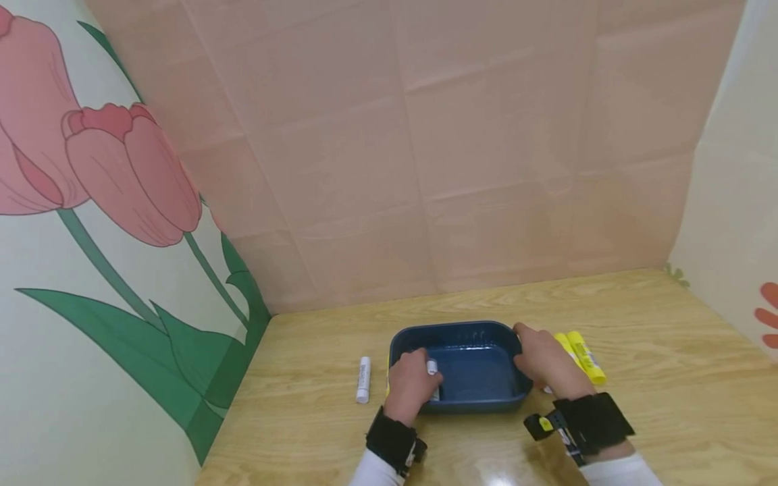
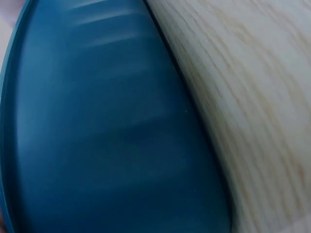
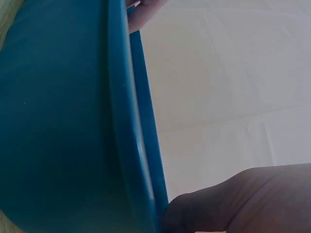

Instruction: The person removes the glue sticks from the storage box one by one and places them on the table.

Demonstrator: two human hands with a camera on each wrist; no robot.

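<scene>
A dark blue rectangular tray [image 1: 480,378] sits on the wooden table, a hand at either end. My left hand [image 1: 410,381] grips its left end, with the thumb over the inside. Partly hidden by that thumb, a white glue stick [image 1: 432,366] lies in the tray. My right hand [image 1: 550,361] holds the right rim near the far corner; its thumb [image 3: 194,213] touches the rim in the right wrist view. The left wrist view is mostly the tray's outer wall [image 2: 107,121]. To the left lies another white glue stick [image 1: 363,380].
Two yellow glue sticks [image 1: 585,358] lie right of the tray, partly behind my right hand. A sliver of yellow shows at the tray's left edge. A pinkish sheet [image 1: 425,169] stands behind the table [image 1: 316,432]; a tulip-patterned wall [image 1: 121,337] borders the left.
</scene>
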